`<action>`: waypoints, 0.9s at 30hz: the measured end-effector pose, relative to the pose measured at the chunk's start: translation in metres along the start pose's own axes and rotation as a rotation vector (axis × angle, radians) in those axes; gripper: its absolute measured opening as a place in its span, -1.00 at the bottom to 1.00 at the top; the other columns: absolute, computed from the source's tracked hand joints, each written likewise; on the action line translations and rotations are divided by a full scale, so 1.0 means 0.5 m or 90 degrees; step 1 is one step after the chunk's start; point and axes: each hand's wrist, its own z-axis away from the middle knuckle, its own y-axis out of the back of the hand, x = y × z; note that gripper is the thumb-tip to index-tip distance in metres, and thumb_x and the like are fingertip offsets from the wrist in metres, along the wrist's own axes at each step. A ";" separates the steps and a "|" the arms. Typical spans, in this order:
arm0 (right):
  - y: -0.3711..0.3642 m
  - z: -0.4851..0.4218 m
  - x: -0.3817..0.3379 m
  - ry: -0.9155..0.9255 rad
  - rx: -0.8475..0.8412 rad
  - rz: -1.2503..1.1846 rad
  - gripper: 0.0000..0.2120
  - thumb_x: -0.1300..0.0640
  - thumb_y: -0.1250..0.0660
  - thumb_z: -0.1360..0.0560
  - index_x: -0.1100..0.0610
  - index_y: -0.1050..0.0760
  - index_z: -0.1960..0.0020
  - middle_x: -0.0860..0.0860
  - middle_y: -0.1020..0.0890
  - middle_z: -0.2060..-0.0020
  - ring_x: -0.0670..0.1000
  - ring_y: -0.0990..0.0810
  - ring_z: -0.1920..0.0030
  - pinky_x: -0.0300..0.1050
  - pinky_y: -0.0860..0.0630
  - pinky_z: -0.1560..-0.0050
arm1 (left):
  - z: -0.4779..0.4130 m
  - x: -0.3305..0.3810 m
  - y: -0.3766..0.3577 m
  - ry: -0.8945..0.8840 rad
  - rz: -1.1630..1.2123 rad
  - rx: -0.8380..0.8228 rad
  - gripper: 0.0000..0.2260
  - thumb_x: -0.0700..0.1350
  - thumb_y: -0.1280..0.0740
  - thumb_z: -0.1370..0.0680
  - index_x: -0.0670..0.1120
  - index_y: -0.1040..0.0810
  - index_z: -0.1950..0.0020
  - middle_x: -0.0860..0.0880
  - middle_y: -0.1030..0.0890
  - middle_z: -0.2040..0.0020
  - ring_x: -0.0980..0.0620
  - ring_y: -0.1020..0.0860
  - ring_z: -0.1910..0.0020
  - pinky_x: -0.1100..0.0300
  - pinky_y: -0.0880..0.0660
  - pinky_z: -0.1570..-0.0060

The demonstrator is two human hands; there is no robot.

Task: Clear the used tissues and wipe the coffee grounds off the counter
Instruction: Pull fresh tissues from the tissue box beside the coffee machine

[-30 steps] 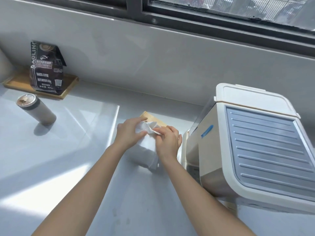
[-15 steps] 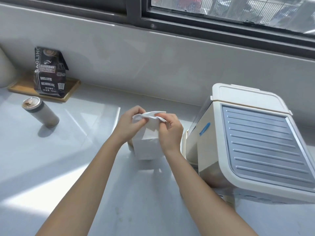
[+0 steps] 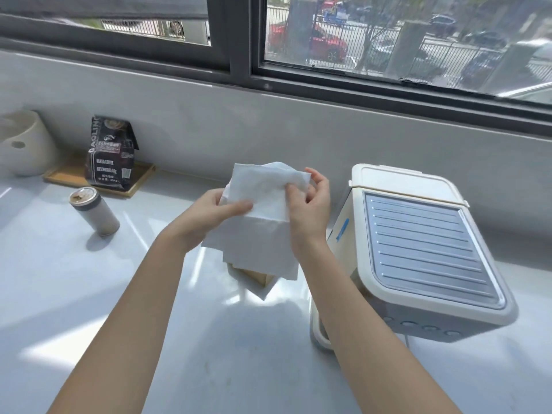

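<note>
A white tissue (image 3: 263,210) hangs unfolded in the air above the middle of the pale counter (image 3: 59,288). My left hand (image 3: 209,216) pinches its left edge and my right hand (image 3: 307,210) grips its upper right corner. Below the tissue, a wooden tissue box (image 3: 257,276) stands on the counter, mostly hidden by the hanging sheet. I cannot make out any coffee grounds or used tissues on the counter.
A cream coffee machine (image 3: 418,249) stands just right of my hands. At the back left, a dark coffee bag (image 3: 110,153) sits on a wooden tray (image 3: 137,183), with a metal canister (image 3: 95,212) in front and a white vessel (image 3: 24,144) at the far left. A window runs behind.
Both hands have pulled the tissue up out of the box and spread it open. The camera has tilted upward, bringing the window into view.
</note>
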 end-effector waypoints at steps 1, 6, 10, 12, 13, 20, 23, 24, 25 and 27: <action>0.004 0.005 0.006 -0.059 -0.030 -0.023 -0.68 0.25 -0.31 -0.51 0.14 -0.36 -0.24 0.15 -0.60 0.02 0.08 -0.59 0.06 0.00 -0.53 -0.07 | 0.006 -0.011 -0.004 0.003 0.022 0.009 -0.80 0.01 -0.44 -0.45 -0.01 -0.66 -0.03 -0.04 -0.71 0.02 -0.03 -0.67 0.06 0.18 -0.58 0.18; 0.032 0.025 0.019 -0.216 -0.268 -0.039 -0.71 0.19 -0.42 -0.46 0.21 -0.53 -0.15 0.11 -0.67 0.00 0.10 -0.67 0.05 -0.06 -0.62 0.06 | 0.031 -0.024 -0.016 -0.012 0.131 0.067 -0.82 0.01 -0.39 -0.47 -0.01 -0.66 -0.02 -0.04 -0.71 0.01 -0.01 -0.68 0.08 0.20 -0.59 0.23; 0.042 0.039 0.004 -0.172 -0.329 0.000 -0.78 0.27 -0.41 -0.45 0.18 -0.56 -0.09 0.08 -0.69 0.05 0.05 -0.67 0.10 -0.10 -0.62 0.08 | 0.046 0.000 -0.015 -0.039 0.121 0.065 -0.79 0.03 -0.41 -0.47 -0.01 -0.65 -0.04 -0.05 -0.70 -0.01 0.00 -0.68 0.08 0.22 -0.59 0.22; 0.050 0.044 -0.015 -0.133 -0.314 0.016 -0.78 0.29 -0.41 -0.45 0.21 -0.55 -0.09 0.10 -0.68 0.06 0.06 -0.66 0.11 -0.07 -0.61 0.07 | 0.058 0.018 -0.015 -0.061 0.093 0.028 -0.69 0.06 -0.45 -0.42 0.00 -0.62 -0.12 -0.05 -0.68 -0.08 0.00 -0.66 0.00 0.22 -0.58 0.15; 0.055 0.046 -0.024 -0.117 -0.313 0.023 -0.76 0.28 -0.42 -0.45 0.24 -0.55 -0.10 0.11 -0.67 0.06 0.06 -0.66 0.12 -0.06 -0.61 0.07 | 0.064 0.028 -0.016 -0.074 0.065 0.016 -0.66 0.05 -0.47 -0.40 0.02 -0.60 -0.15 -0.04 -0.67 -0.12 0.01 -0.65 -0.04 0.22 -0.58 0.12; 0.099 0.091 -0.079 -0.092 -0.335 0.032 -0.76 0.18 -0.38 -0.50 0.23 -0.55 -0.14 0.10 -0.67 0.01 0.06 -0.65 0.03 -0.01 -0.58 -0.05 | 0.109 0.092 -0.049 -0.111 -0.046 -0.037 -0.73 -0.07 -0.42 -0.46 0.05 -0.60 -0.16 0.01 -0.66 -0.14 0.02 -0.63 -0.10 0.27 -0.56 0.08; 0.138 0.107 -0.112 -0.077 -0.352 0.006 -0.80 0.17 -0.36 -0.51 0.19 -0.57 -0.11 0.08 -0.68 0.03 0.06 -0.65 0.04 -0.03 -0.58 -0.05 | 0.132 0.119 -0.084 -0.110 -0.091 -0.051 -0.76 -0.05 -0.41 -0.46 0.04 -0.62 -0.12 0.02 -0.68 -0.11 0.04 -0.64 -0.07 0.28 -0.56 0.08; 0.155 0.115 -0.125 -0.074 -0.357 -0.014 -0.83 0.17 -0.35 -0.52 0.17 -0.58 -0.09 0.08 -0.69 0.05 0.05 -0.65 0.06 -0.05 -0.58 -0.03 | 0.139 0.127 -0.102 -0.118 -0.097 -0.049 -0.77 -0.05 -0.40 -0.45 0.04 -0.63 -0.10 0.02 -0.68 -0.09 0.05 -0.65 -0.05 0.28 -0.56 0.09; 0.174 0.124 -0.137 -0.075 -0.363 -0.038 -0.85 0.18 -0.34 -0.52 0.16 -0.58 -0.07 0.07 -0.69 0.07 0.05 -0.65 0.07 -0.05 -0.58 -0.03 | 0.149 0.136 -0.124 -0.132 -0.088 -0.045 -0.79 -0.05 -0.40 -0.45 0.05 -0.65 -0.08 0.03 -0.69 -0.06 0.07 -0.65 -0.02 0.29 -0.56 0.10; 0.217 0.148 -0.162 -0.098 -0.378 -0.106 -0.87 0.19 -0.31 -0.52 0.15 -0.59 -0.02 0.06 -0.70 0.12 0.03 -0.66 0.12 -0.07 -0.59 0.00 | 0.170 0.146 -0.177 -0.172 -0.028 -0.046 -0.82 -0.07 -0.45 -0.44 0.04 -0.66 -0.03 0.05 -0.70 0.00 0.10 -0.66 0.04 0.29 -0.56 0.13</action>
